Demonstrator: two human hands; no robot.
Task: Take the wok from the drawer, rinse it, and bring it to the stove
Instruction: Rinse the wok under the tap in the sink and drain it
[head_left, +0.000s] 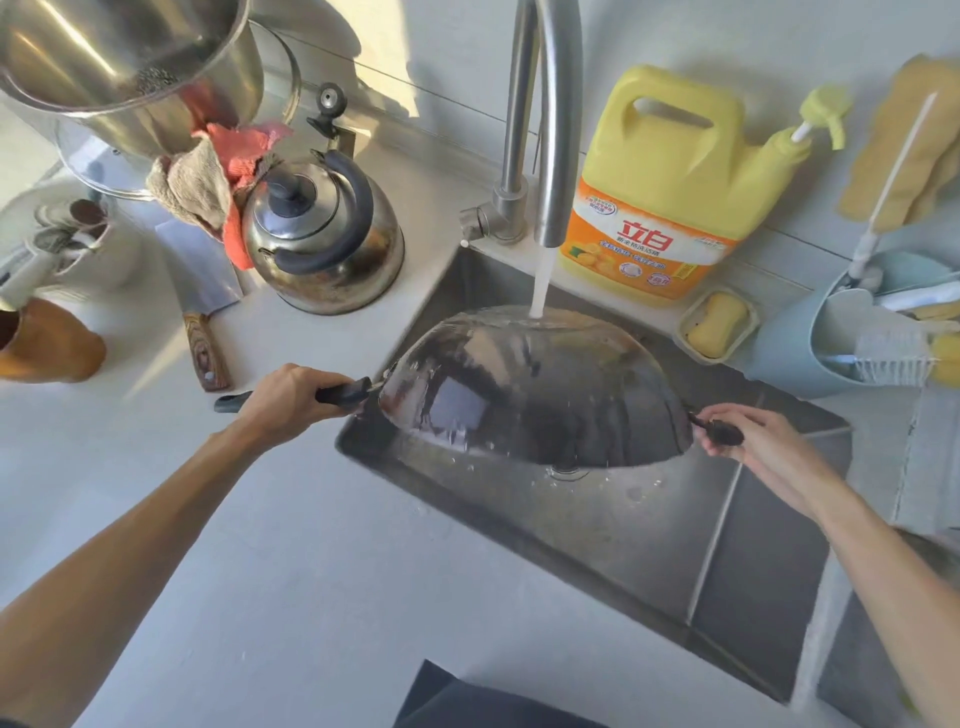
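Note:
The dark wok (535, 389) hangs upside down over the steel sink (649, 545), its wet rounded underside facing up. Water runs from the curved faucet (558, 130) onto the top of the wok's bottom. My left hand (285, 400) is shut on the long black handle at the wok's left. My right hand (753, 441) grips the small black helper handle at its right edge. The wok's inside is hidden.
A steel kettle (322, 239) and a cleaver (202, 291) sit on the counter left of the sink. A yellow detergent jug (670, 171), a soap dish (717, 322) and a blue brush caddy (841, 332) stand behind and right. A steel pot (130, 67) is at top left.

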